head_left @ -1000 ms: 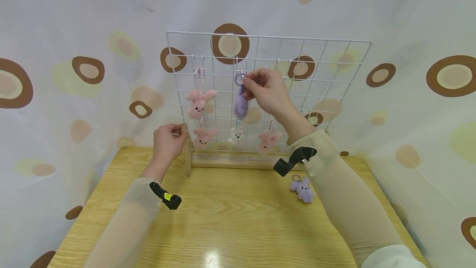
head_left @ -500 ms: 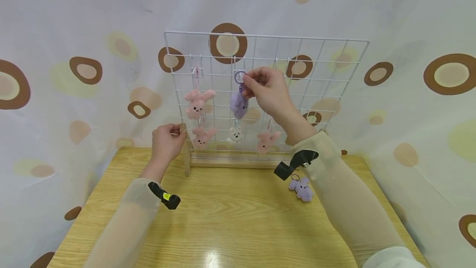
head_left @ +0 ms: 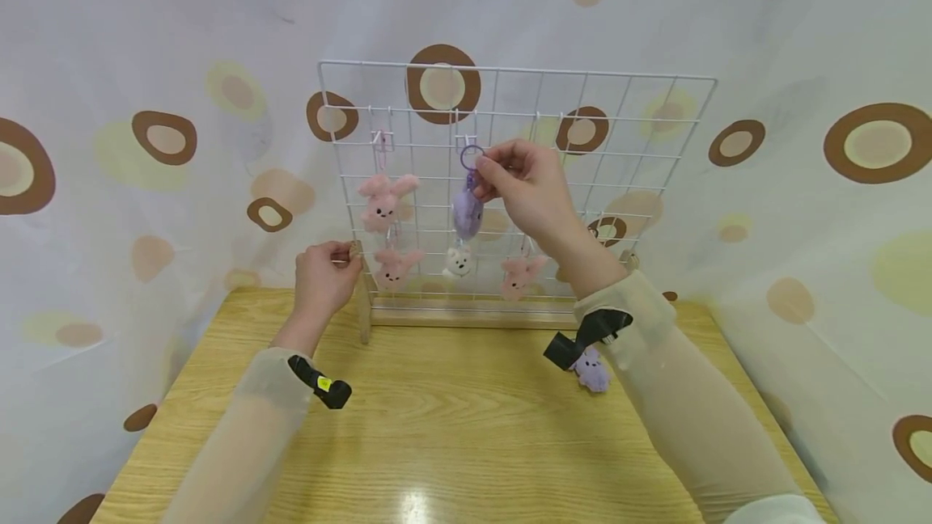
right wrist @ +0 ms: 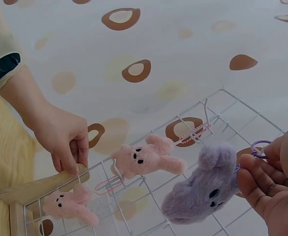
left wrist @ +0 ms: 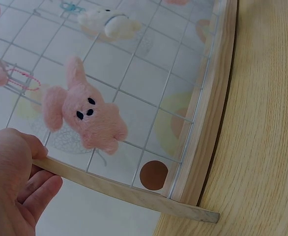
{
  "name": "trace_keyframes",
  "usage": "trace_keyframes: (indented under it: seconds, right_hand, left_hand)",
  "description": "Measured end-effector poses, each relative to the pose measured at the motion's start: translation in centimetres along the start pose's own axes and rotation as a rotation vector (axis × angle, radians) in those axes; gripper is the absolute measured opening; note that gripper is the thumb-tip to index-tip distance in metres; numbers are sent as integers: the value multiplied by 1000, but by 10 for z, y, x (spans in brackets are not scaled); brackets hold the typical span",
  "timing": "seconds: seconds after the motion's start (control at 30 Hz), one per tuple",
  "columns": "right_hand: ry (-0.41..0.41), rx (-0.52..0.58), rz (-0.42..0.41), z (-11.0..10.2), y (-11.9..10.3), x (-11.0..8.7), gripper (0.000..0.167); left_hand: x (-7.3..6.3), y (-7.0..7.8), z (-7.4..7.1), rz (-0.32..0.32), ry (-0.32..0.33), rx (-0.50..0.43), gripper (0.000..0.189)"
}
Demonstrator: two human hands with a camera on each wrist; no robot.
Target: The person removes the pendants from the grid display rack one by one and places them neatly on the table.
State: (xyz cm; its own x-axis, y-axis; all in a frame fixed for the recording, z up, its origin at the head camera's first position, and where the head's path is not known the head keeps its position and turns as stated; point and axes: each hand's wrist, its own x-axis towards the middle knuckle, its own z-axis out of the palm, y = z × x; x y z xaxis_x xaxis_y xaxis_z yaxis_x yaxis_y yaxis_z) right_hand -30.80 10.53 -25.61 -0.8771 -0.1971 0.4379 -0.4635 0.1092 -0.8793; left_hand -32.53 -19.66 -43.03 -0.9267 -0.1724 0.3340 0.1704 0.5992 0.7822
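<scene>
Pinching the purple toy (head_left: 468, 214) by its ring (right wrist: 252, 149), the right hand (head_left: 531, 188) holds it up in front of the grid (head_left: 517, 69), thumb and fingertips closed together near the bottom of the ring. The toy dangles just above the white toy (head_left: 459, 263). Compared with half a second ago, the ring sits slightly lower and farther right of the upper middle hook (head_left: 467, 141), and the toy has turned so less of its face shows. That suggests the ring is not settled there and the hand still bears the weight; whether the hook passes through it, I cannot tell. The left hand (head_left: 325, 280) grips the top of the wooden post (head_left: 365, 306), thumb and fingers on either side. Farther out, three pink toys (head_left: 383, 209) hang on the grid, and another purple one (head_left: 593, 372) lies on the table (head_left: 437, 427), partly hidden by the right wrist's camera (head_left: 590, 336).
</scene>
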Motion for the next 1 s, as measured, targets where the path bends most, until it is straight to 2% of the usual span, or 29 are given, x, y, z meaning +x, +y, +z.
trace_keyframes:
  seconds: [0.6, 1.0]
  right_hand:
    - [-29, 33, -63, -4, -6, -11, 9]
    - [-83, -17, -93, -23, 6, -37, 12]
  left_hand:
    - [-2, 2, -3, -12, -10, 0, 30]
    - [-2, 3, -1, -4, -5, 10, 29]
